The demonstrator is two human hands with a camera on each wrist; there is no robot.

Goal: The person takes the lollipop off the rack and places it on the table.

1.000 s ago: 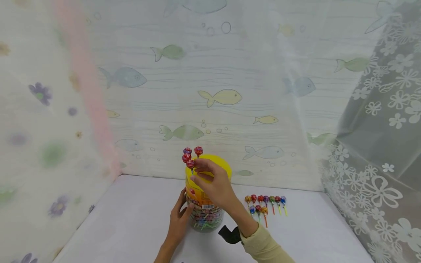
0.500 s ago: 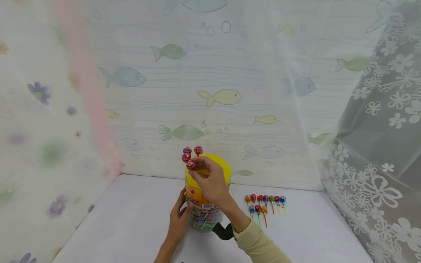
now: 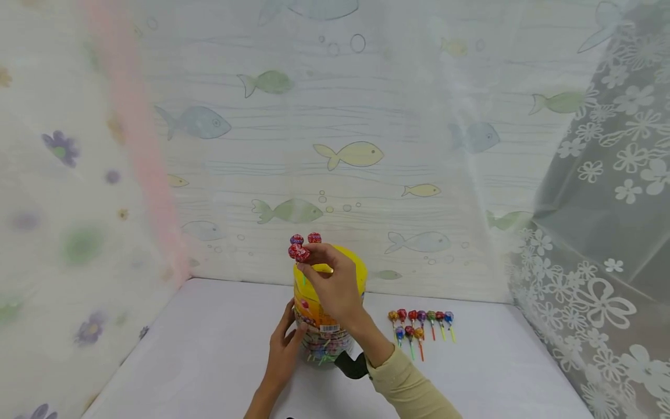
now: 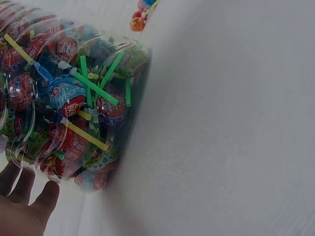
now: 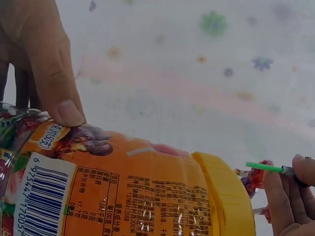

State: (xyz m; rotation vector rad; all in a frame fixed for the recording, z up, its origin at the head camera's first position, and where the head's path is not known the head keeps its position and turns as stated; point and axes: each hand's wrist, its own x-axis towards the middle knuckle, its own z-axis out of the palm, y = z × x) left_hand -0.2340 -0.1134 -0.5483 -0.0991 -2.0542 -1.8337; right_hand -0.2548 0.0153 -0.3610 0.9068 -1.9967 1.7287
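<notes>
A clear plastic candy jar with an orange label and yellow lid stands on the table, packed with wrapped lollipops. My left hand grips its left side, thumb on the label in the right wrist view. Over the lid, my right hand pinches a red-wrapped lollipop with a green stick. Three other lollipops stand heads up by the lid's left side, among them a purple-red lollipop and a red lollipop. Their lower sticks are hidden.
Several loose lollipops lie in two rows on the white table, right of the jar. Sheets with fish and flower prints hang behind and at both sides. A black curved piece sits by my right wrist.
My right hand has drawn slightly left and up with the pinched lollipop, whose head now overlaps the standing ones at the lid's left. My left hand keeps its hold on the jar.
</notes>
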